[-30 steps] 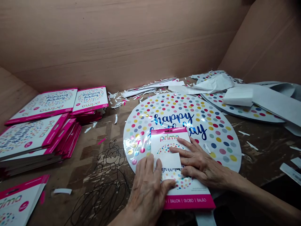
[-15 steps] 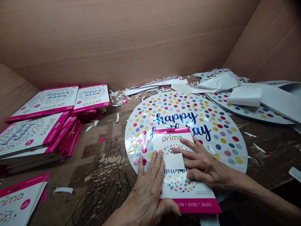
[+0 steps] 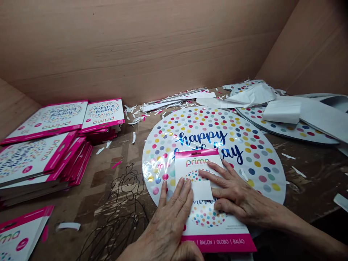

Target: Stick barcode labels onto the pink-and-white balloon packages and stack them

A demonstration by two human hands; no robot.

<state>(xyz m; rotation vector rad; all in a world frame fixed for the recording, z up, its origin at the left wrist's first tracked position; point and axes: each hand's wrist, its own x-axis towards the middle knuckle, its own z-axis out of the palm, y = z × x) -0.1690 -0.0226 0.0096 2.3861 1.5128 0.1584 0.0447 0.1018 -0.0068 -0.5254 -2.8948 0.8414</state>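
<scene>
I have both hands palm down over a prima balloon packet (image 3: 212, 232) that lies in front of me, face up, across the near part of a big round dotted balloon (image 3: 165, 145). The packet covers some of the balloon's blue lettering; "happy" and the end "day" show above it.

My left hand (image 3: 168, 221) lies flat along the packet's left side. Its leftmost finger stands apart, the next ones are pressed together by the left edge of a blank white slip (image 3: 202, 190), and my thumb sticks out towards the pink band at the bottom. My right hand (image 3: 231, 192) reaches in from the right with fingers spread, some tips on the packet's printed dots and one at the slip's right edge; I can't tell whether that one presses on the slip or sits just beside it. Neither hand pinches anything.

To my left are stacked packets (image 3: 29, 157) with pink borders, and beyond them two more piles against the cardboard wall (image 3: 130, 54). Thin black cord-like lines (image 3: 127, 185) tangle on the brown tabletop (image 3: 100, 188). Paper scraps (image 3: 133, 119) litter the back, and white paper strips (image 3: 282, 110) lie over more dotted balloons (image 3: 252, 114) at right.
</scene>
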